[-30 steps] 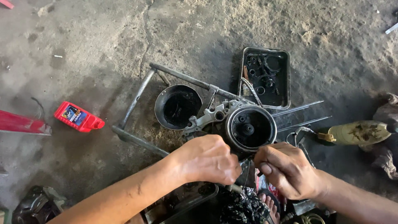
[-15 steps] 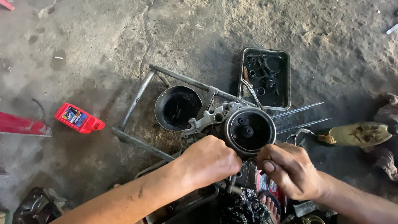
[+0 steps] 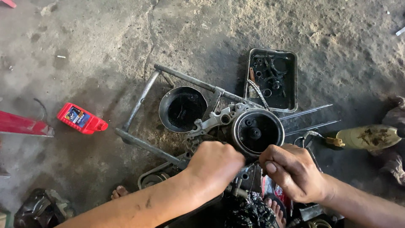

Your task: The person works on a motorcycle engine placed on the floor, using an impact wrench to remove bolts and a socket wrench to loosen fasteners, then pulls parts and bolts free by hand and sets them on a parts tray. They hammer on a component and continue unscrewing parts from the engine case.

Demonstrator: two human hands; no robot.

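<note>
Greasy engine casing [image 3: 236,126] on the concrete floor [image 3: 105,50], round open face [image 3: 257,131] pointing up at the camera, long axis running left to right, left hand [image 3: 215,162] fingers curled onto its near edge, right hand [image 3: 293,171] fingers pinched beside the rim, what they hold cannot be told, black bowl [image 3: 182,109] just behind, parts tray [image 3: 272,79] beyond.

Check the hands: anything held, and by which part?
Both hands, left and right, grip the near edge of the engine casing by its round cover; anything small in the fingers is hidden.

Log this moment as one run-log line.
left hand: gripping engine case edge | right hand: pinching at case's lower edge | oil pan, parts tray, red bottle on floor
</note>
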